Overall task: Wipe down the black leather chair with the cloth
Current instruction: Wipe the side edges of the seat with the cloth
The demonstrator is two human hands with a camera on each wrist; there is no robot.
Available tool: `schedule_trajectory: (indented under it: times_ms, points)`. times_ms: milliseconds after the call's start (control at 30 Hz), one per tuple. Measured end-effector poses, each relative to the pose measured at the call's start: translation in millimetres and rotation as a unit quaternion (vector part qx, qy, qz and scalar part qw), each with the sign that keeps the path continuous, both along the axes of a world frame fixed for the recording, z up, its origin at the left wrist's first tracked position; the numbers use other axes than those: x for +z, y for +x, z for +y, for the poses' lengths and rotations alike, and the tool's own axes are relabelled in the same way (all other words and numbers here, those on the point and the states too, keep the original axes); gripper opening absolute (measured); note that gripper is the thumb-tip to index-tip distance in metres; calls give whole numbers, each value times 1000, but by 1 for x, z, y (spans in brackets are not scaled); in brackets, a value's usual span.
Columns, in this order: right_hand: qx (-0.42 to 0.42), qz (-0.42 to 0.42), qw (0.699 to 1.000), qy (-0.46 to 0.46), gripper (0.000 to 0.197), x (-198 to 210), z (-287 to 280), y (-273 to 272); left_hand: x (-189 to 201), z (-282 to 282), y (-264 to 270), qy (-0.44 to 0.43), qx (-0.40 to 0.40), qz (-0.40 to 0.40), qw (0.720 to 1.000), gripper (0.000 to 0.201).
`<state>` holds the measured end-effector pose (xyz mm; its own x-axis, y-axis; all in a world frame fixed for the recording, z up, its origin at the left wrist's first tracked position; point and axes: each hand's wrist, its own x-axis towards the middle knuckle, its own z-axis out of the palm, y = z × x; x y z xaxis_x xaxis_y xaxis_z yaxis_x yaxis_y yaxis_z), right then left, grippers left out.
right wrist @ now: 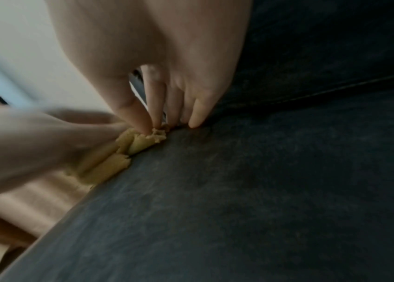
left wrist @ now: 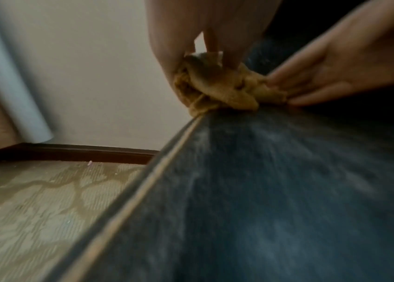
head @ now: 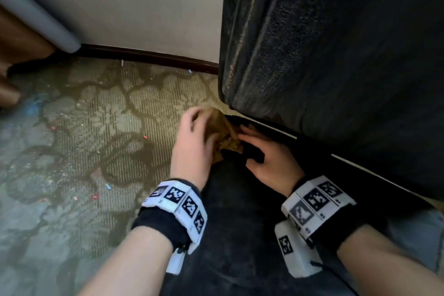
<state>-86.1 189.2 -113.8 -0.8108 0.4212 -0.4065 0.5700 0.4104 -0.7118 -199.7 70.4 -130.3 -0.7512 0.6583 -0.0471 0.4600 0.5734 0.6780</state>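
The left hand (head: pixel 194 142) holds a bunched tan cloth (head: pixel 224 132), its fingers curled over the top of the bundle and gathering it against the seat's far left corner. In the left wrist view the fingers (left wrist: pixel 227 43) come down onto the crumpled folds of the cloth (left wrist: pixel 217 85) and pinch them. The right hand (head: pixel 266 156) lies just beside it on the seat, its fingers fairly straight, with the fingertips (right wrist: pixel 147 122) pressing down on the near edge of the cloth (right wrist: pixel 123 152). The two hands meet at the cloth.

The cloth sits on the black leather chair (head: pixel 336 55), at the corner where the seat meets the upright back. The leather looks worn and dusty, with a pale piped edge along the seat's side. Both wrists carry white bands with black square markers. To the left lies a patterned carpet (head: pixel 84 127) scattered with small coloured scraps, ending at a dark skirting board under a pale wall (head: pixel 144 7).
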Motion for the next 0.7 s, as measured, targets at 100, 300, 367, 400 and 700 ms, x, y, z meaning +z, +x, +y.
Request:
schedule_trajectory:
  times_ms: [100,300,367,400,700]
  points:
    - [24,-14,1000,8,56,0,1,-2,-17,3,11,-60,-50,5,997,45]
    - [50,-47,998,5,50,6,13,-12,-10,-35,17,-95,-51,31,994,43]
    - [44,-56,997,12,48,6,13,-14,-7,-46,9,-100,-39,-5,994,38]
    - [43,-58,997,15,47,5,13,-15,-5,-44,2,-94,-23,-16,995,34]
    - [55,-88,993,52,44,9,10,-20,-18,-48,12,-159,-28,-50,986,53]
